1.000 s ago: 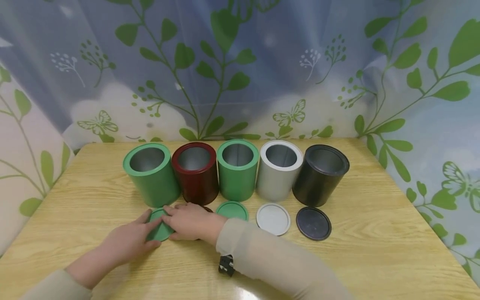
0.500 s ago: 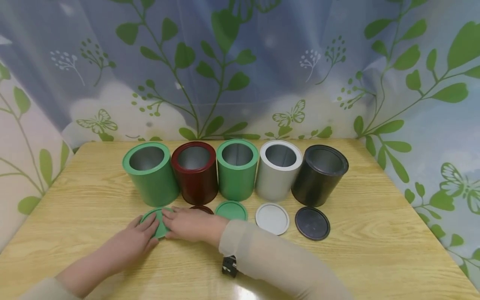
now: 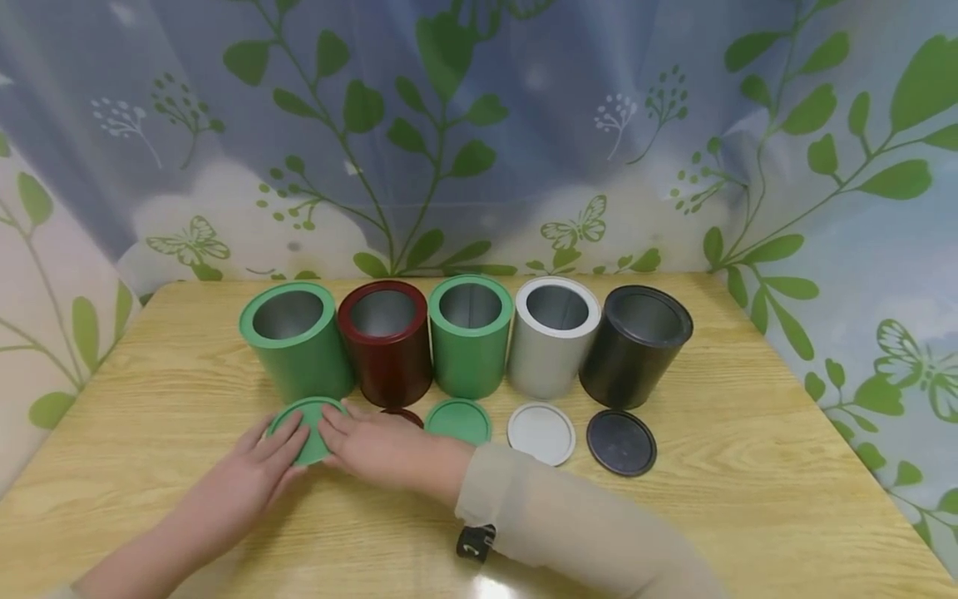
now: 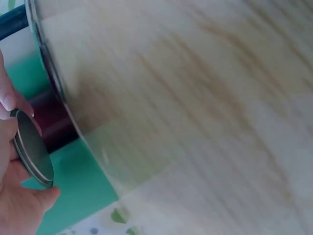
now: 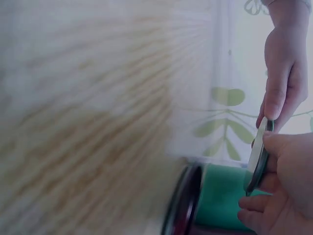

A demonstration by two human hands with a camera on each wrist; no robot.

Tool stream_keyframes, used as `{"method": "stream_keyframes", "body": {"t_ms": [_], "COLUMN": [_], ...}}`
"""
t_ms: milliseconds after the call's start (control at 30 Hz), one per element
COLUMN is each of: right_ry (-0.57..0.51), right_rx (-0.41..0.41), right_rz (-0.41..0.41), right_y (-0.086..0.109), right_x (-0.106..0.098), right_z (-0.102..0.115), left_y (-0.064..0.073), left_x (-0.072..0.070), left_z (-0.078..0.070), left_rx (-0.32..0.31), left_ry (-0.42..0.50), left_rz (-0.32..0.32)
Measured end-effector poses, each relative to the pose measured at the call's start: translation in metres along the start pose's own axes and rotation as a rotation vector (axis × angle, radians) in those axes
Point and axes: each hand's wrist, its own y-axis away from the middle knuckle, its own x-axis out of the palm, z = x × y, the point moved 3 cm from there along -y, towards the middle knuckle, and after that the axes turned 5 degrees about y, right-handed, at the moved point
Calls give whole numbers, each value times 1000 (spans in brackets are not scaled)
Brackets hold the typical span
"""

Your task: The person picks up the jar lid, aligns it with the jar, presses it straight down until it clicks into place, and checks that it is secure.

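A round green lid [image 3: 313, 447] is raised close in front of the leftmost green can [image 3: 308, 368], which stands with its top uncovered. My left hand [image 3: 247, 470] holds the lid's left side, fingers across the top. From the other side my right hand [image 3: 385, 447] grips it, fingertips on its upper face. In the left wrist view, the grey underside of the lid [image 4: 35, 147] shows, with a thumb below its edge. The right wrist view has the lid [image 5: 259, 156] almost edge-on between both hands. A dark red lid [image 3: 404, 415] is mostly hidden behind my right hand.
To the right stand a dark red can [image 3: 394, 366], another green can [image 3: 470, 362], a white can [image 3: 550, 362] and a black can [image 3: 629, 362], all uncovered. A green lid [image 3: 458, 422], a white lid [image 3: 541, 433] and a black lid [image 3: 621, 443] lie before them on the wooden table [image 3: 748, 516].
The green lid has come up off the table and shifted slightly left, toward the leftmost can. Both hands have moved up with it, fingers now around its edges.
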Motion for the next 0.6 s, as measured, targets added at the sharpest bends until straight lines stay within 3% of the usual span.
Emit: {"method": "stream_keyframes", "body": {"t_ms": [333,600], "right_ry": [146,161], "right_rx": [30,41], "right_rz": [-112,-157], "right_y": [15,21], "right_x": [-26,-46], "right_z": [-2,-6], "left_y": [-11,-18], "left_x": [-22,-38], "left_z": [-11,-14], "left_rx": [66,62], "left_ry": [-31,-34], "left_rz": [-117,-143]}}
